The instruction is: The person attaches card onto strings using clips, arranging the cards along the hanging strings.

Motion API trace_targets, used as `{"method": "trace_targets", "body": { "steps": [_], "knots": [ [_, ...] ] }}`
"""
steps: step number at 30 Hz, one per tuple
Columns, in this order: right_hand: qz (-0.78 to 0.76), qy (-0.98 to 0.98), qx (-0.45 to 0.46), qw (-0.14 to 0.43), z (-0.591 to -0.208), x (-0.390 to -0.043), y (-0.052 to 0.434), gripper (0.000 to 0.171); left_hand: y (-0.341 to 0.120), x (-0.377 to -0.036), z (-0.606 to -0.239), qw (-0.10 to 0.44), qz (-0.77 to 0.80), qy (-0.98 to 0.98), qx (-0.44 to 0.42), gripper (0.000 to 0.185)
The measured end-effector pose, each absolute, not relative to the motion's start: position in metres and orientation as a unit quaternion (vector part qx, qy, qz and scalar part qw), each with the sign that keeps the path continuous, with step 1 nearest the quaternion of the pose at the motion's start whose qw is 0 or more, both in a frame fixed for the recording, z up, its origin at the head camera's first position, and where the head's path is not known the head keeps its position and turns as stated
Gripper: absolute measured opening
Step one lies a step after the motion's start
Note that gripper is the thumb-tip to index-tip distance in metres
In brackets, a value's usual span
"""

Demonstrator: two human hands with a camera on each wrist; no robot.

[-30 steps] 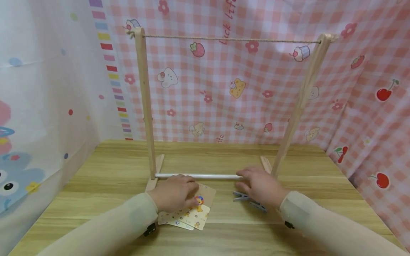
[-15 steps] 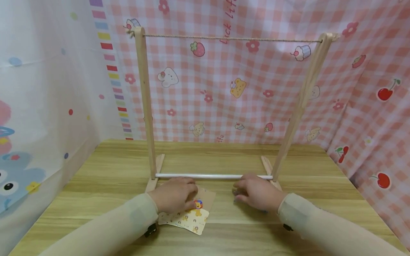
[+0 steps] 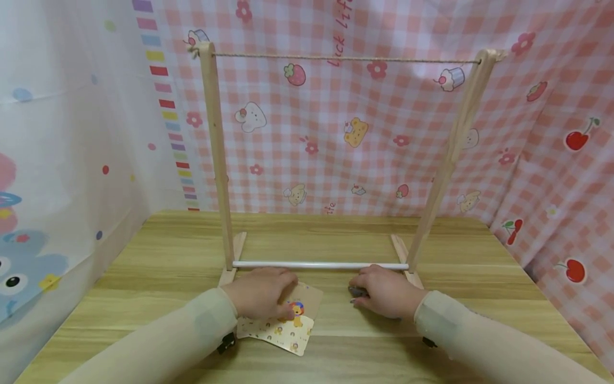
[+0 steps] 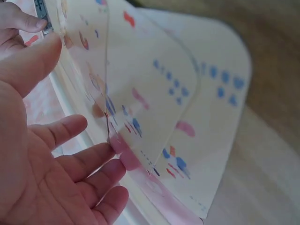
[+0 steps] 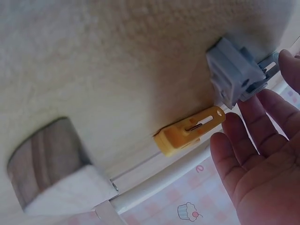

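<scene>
A small stack of picture cards (image 3: pixel 287 332) lies on the wooden table (image 3: pixel 158 256) in front of the rack. My left hand (image 3: pixel 261 298) rests over them. In the left wrist view its fingers (image 4: pixel 84 161) and thumb catch the edges of the top card (image 4: pixel 154 93), which is lifted off the ones below. My right hand (image 3: pixel 384 293) covers the clothespins to the right. In the right wrist view its fingers (image 5: pixel 262 140) are straight and lie against a grey clothespin (image 5: pixel 232 70). A yellow clothespin (image 5: pixel 187 131) lies beside it.
A wooden rack stands just behind my hands, with a left post (image 3: pixel 218 160) and a right post (image 3: pixel 448 154). A string (image 3: pixel 345 58) runs across its top and a white rod (image 3: pixel 316 264) across its base. Patterned cloth walls close in the table at the back and sides.
My right hand drew back from the white rod and settled over the clothespins, hiding them. My left hand pulled the spread cards into a tighter stack.
</scene>
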State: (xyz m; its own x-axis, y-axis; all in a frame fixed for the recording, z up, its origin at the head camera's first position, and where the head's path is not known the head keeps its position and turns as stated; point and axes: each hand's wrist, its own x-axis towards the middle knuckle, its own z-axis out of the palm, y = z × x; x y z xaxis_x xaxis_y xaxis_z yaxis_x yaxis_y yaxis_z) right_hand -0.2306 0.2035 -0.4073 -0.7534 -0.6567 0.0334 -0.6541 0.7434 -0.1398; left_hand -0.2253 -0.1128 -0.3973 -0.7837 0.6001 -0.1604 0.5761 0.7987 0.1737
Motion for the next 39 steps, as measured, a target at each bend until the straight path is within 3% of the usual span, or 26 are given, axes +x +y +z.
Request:
{"method": "trace_targets", "body": {
  "steps": [10, 23, 39],
  "knots": [
    [-0.068, 0.929, -0.363, 0.016, -0.4089, -0.2328, 0.2022, 0.016, -0.1135, -0.2317, -0.3978, 0.121, 0.046, 0.936, 0.326, 0.098],
    [-0.062, 0.931, -0.36, 0.012, -0.4075, -0.2311, 0.1979, 0.023, -0.112, -0.2344, -0.3994, 0.121, 0.042, 0.937, 0.326, 0.102],
    [-0.069, 0.928, -0.366, 0.013, -0.4099, -0.2332, 0.1971, 0.016, -0.1104, -0.2339, -0.3999, 0.108, 0.069, 0.943, 0.308, 0.103]
  ]
}}
